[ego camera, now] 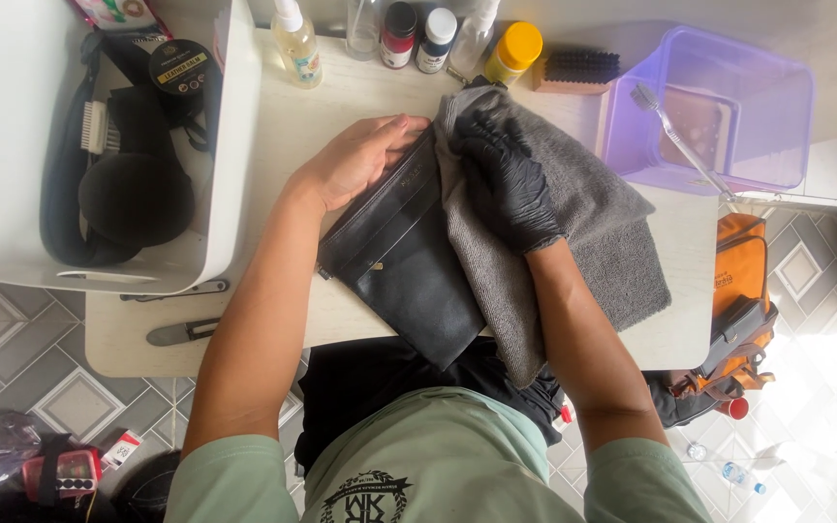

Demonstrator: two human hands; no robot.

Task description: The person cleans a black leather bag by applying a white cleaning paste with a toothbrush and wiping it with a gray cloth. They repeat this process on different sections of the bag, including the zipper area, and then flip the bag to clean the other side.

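Bare left hand (356, 160) lies flat, fingers together and pressed on the top edge of the black leather bag (404, 257), pinning it to the small white table (690, 291) so it can't slide. The right hand (508, 179), in a black glove, has its fingers bent and spread on the grey towel (583, 232), pushing cloth against the bag's right side. Beyond them stand bottles (418, 34), a brush (578, 70) and a purple tub (709, 111) with a toothbrush on its rim, all within reach.
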